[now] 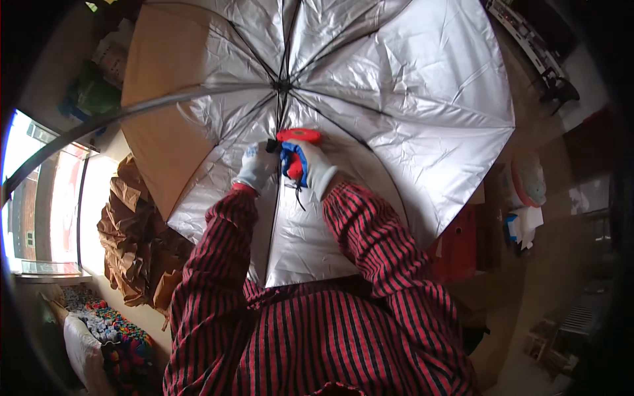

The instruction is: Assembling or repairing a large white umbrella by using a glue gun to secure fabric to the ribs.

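Note:
An opened umbrella [422, 79] fills the middle of the view, its silver inner side facing me and thin dark ribs fanning out from a hub. My left hand [256, 165], in a white glove, is closed around a small black piece [272, 146] beside a rib running toward me. My gloved right hand [319, 168] grips a red and blue hand tool [297, 136] whose long red top lies across that rib; its exact kind is unclear. A dark cord [300, 199] dangles below the tool. Fingertips of both hands are partly hidden.
The umbrella's curved shaft [152, 102] crosses the upper left. Crumpled brown paper [129, 231] lies left of the canopy, near a bright window [49, 204]. Multicoloured items [115, 327] sit lower left. A red box [459, 244] and a pale tub [528, 179] stand to the right.

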Motion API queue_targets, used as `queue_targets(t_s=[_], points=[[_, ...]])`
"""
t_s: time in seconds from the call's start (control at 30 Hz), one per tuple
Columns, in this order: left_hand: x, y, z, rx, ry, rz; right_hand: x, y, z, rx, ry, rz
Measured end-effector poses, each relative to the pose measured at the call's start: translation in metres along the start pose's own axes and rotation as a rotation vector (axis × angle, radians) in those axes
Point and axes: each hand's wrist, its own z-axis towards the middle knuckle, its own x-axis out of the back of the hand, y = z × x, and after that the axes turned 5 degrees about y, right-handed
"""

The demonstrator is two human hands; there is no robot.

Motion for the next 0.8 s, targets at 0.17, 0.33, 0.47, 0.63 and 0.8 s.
queue_targets(t_s=[0.17, 0.33, 0.47, 0.63, 0.8], points=[[-0.014, 0.012, 0.003, -0.289, 0.173, 0.138, 0.066, 0.028, 0.043, -0.125, -0.526, 0.439], [0.018, 0.004, 0.040, -0.280, 0.222, 0.365, 0.046, 0.036, 0.003, -0.074, -0.403, 0.497], [0.064, 0.001, 0.071, -0.274, 0.235, 0.453, 0.038, 0.029, -0.001, -0.007, -0.482, 0.357], [0.045, -0.009, 0.047, -0.219, 0.539, 0.270, 0.062, 0.049, 0.033, 0.633, -0.232, -0.102], [-0.015, 0.035, -0.045, -0.195, 0.214, 0.202, 0.133, 0.064, 0.062, 0.204, -0.392, 1.076]])
